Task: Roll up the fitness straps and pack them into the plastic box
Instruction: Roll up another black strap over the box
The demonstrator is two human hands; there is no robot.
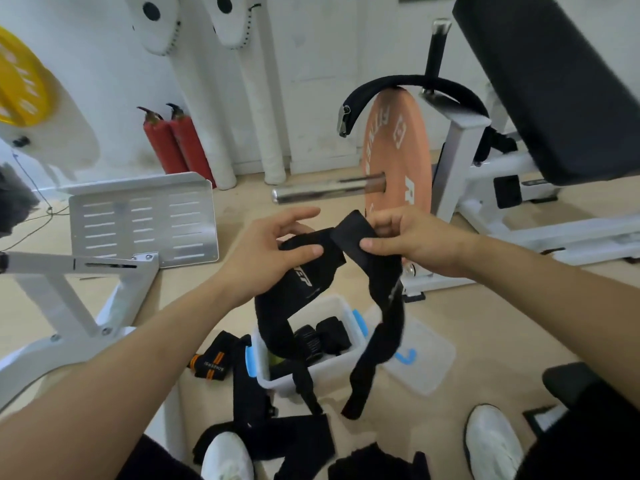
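I hold a black fitness strap (304, 271) in the air above the plastic box (329, 370). My left hand (266, 247) pinches its wide printed part; my right hand (412, 237) grips the folded top end. Its long tail (381, 341) hangs down beside the box. The white box with blue clips stands open on the floor and holds rolled black straps (322, 336). More black straps (273, 434) lie on the floor in front of the box, and a black-and-orange strap (211, 363) lies at its left.
The clear box lid (424, 355) lies right of the box. An orange weight plate (398, 161) on a steel bar, a white bench frame (519, 209) and a white perforated footplate (142, 218) surround the spot. My white shoes (491, 441) are at the bottom.
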